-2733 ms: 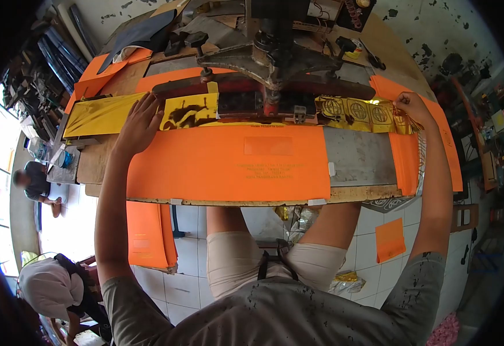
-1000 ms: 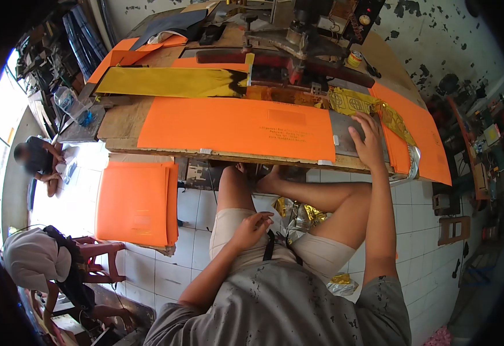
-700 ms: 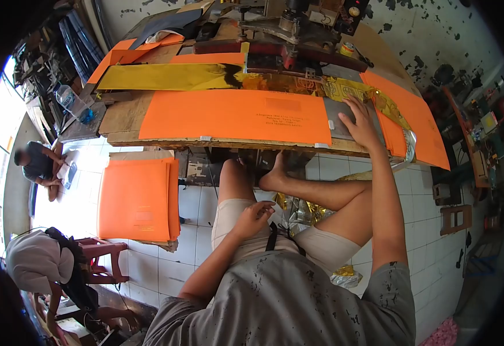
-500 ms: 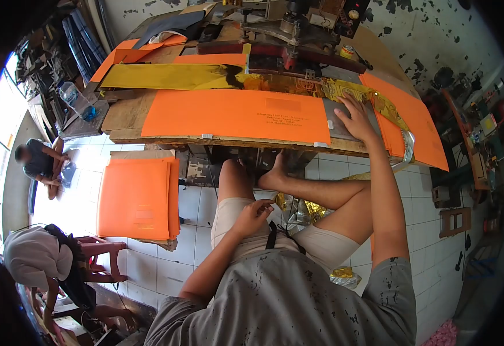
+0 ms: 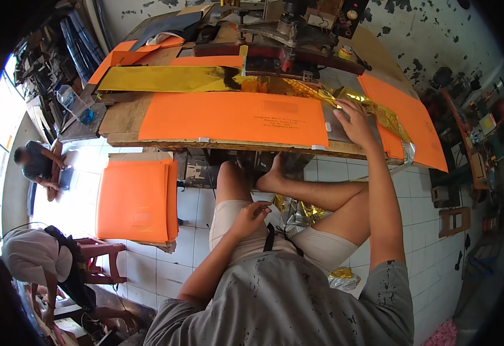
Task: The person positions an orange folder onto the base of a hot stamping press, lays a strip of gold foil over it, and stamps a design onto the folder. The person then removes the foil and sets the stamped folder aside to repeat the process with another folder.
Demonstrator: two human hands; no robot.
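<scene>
Head view: right hand [image 5: 354, 122] was over the bench's [image 5: 121, 120] right part, fingers bent and partly spread, tips at the gold foil's [image 5: 162, 79] near edge; a pinch could not be confirmed. Left hand [image 5: 251, 220] was above the left thigh [image 5: 232, 202], fingers loosely curled, nothing visible in them. Foil ran left to right, just beyond the printed orange sheet [image 5: 217, 118].
</scene>
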